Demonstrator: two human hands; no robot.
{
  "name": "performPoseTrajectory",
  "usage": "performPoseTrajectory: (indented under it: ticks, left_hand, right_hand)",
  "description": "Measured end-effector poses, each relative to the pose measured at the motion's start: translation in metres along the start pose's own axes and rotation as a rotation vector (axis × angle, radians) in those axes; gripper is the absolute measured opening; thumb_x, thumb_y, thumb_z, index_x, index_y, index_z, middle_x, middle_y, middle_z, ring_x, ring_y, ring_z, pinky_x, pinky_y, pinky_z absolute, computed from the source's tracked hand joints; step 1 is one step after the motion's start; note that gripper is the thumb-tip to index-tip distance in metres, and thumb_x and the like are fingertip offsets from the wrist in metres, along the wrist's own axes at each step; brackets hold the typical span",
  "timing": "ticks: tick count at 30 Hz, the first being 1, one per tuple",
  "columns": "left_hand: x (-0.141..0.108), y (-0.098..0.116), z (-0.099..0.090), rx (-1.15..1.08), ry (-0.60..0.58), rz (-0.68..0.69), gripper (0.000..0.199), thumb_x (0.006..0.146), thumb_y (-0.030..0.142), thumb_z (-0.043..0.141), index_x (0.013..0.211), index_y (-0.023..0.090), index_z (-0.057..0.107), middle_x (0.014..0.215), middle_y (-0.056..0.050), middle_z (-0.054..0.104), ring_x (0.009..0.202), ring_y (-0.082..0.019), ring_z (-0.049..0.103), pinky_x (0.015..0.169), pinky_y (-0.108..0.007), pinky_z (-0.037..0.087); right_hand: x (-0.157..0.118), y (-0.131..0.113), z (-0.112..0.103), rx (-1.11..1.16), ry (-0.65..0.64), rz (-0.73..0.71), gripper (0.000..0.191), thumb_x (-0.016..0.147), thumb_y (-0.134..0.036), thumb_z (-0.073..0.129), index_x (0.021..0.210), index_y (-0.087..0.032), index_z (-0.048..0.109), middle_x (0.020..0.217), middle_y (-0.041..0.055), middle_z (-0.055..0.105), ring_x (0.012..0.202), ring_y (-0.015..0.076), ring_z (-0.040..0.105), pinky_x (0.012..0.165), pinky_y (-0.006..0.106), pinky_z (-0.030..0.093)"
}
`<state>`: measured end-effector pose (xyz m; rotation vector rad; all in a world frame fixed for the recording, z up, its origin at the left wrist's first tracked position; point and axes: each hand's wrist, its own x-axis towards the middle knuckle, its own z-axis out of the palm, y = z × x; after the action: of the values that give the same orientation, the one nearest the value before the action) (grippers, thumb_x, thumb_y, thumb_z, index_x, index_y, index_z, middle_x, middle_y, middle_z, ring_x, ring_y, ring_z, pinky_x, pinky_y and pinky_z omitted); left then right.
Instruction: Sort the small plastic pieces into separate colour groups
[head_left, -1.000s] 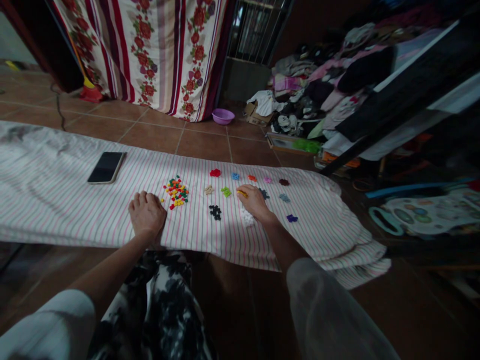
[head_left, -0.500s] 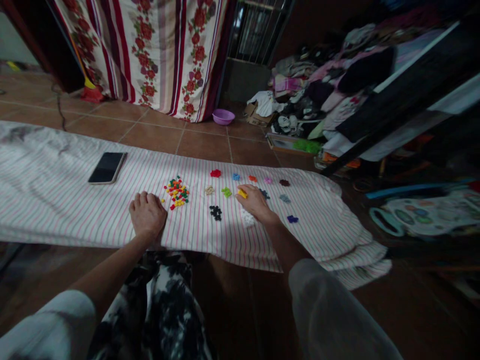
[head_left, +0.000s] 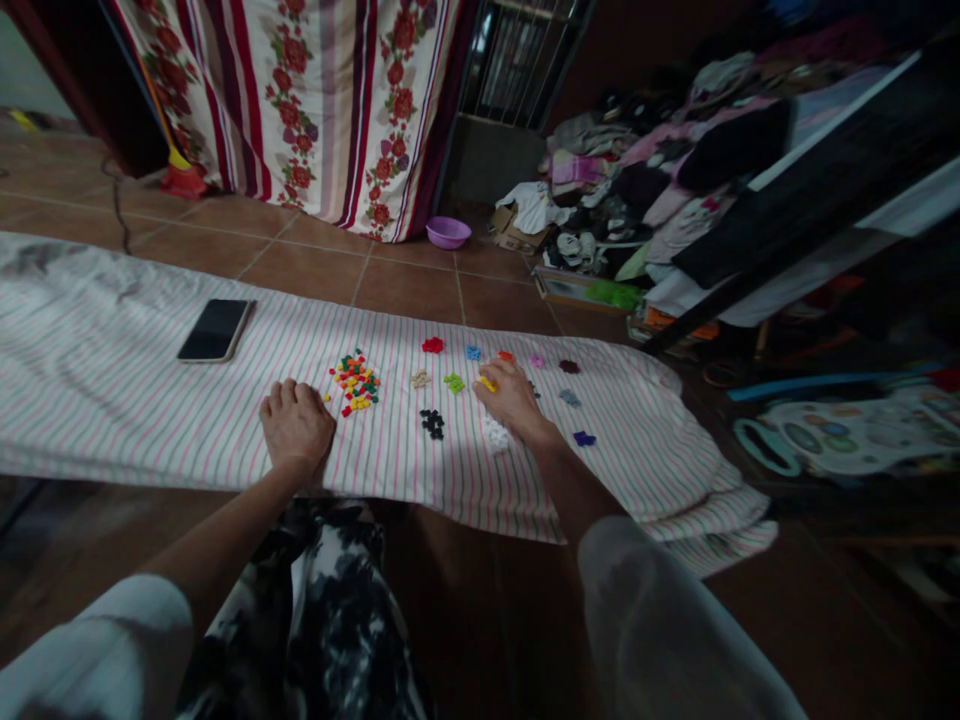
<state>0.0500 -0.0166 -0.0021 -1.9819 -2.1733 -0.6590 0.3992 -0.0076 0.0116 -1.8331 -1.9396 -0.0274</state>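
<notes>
My right hand (head_left: 512, 393) is over a small group of yellow pieces (head_left: 487, 384), its thumb and fingers apart around them. Just below that hand lies a white group (head_left: 496, 434), and a lime green group (head_left: 454, 383) is to its left. My left hand (head_left: 295, 419) rests palm down on the striped cloth (head_left: 225, 430), fingers stretched forward and holding nothing. Beside it is a mixed pile of small red, orange, yellow, green and white pieces (head_left: 355, 382). Black pieces (head_left: 432, 424) and beige pieces (head_left: 421, 380) lie between my hands.
Along the far side sit red (head_left: 433, 345), light blue (head_left: 473, 353), pink (head_left: 537, 361) and brown (head_left: 568, 366) groups. Grey (head_left: 570, 398) and dark blue (head_left: 585, 438) ones are to the right. A phone (head_left: 217, 331) lies at left. A purple basin (head_left: 448, 233) stands on the floor.
My right hand's fingers have spread and shifted slightly forward, so the yellow pieces now show between thumb and fingers. My left hand has stayed in place.
</notes>
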Motion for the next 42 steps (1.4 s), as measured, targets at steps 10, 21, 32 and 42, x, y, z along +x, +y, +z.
performPoseTrajectory:
  ticks: [10, 21, 32, 42]
  left_hand:
    - [-0.001, 0.001, -0.002, 0.003, -0.004, -0.003, 0.039, 0.092, 0.027, 0.028, 0.104, 0.009, 0.060, 0.128, -0.021, 0.058, 0.129, -0.034, 0.044, 0.105, -0.048, 0.034]
    - [-0.001, 0.001, -0.004, -0.012, -0.008, 0.006, 0.037, 0.091, 0.025, 0.029, 0.103, 0.010, 0.060, 0.124, -0.021, 0.059, 0.128, -0.034, 0.045, 0.104, -0.048, 0.035]
    - [-0.001, 0.002, -0.002, -0.040, -0.018, -0.010, 0.037, 0.091, 0.024, 0.028, 0.105, 0.009, 0.059, 0.130, -0.022, 0.056, 0.131, -0.035, 0.042, 0.106, -0.050, 0.034]
    - [0.000, 0.001, 0.000, -0.031, -0.014, -0.012, 0.036, 0.090, 0.023, 0.030, 0.106, 0.009, 0.060, 0.128, -0.021, 0.057, 0.130, -0.035, 0.043, 0.106, -0.050, 0.034]
  right_hand:
    - [0.018, -0.052, 0.005, 0.106, -0.055, -0.097, 0.033, 0.086, -0.020, 0.053, 0.116, -0.019, 0.067, 0.111, 0.0095, 0.068, 0.100, 0.0222, 0.060, 0.092, 0.038, 0.045]
    - [0.037, -0.106, 0.014, -0.041, -0.382, -0.144, 0.026, 0.084, -0.018, 0.059, 0.109, -0.015, 0.067, 0.109, 0.0111, 0.064, 0.099, 0.0204, 0.057, 0.087, 0.028, 0.041]
    - [0.044, -0.105, 0.039, -0.023, -0.345, -0.096, 0.024, 0.083, -0.013, 0.052, 0.097, -0.016, 0.071, 0.099, 0.0093, 0.065, 0.095, 0.0183, 0.056, 0.083, 0.026, 0.040]
    - [0.042, -0.102, 0.041, 0.001, -0.294, -0.125, 0.028, 0.081, -0.014, 0.054, 0.103, -0.019, 0.069, 0.099, 0.0083, 0.067, 0.093, 0.0192, 0.058, 0.085, 0.028, 0.042]
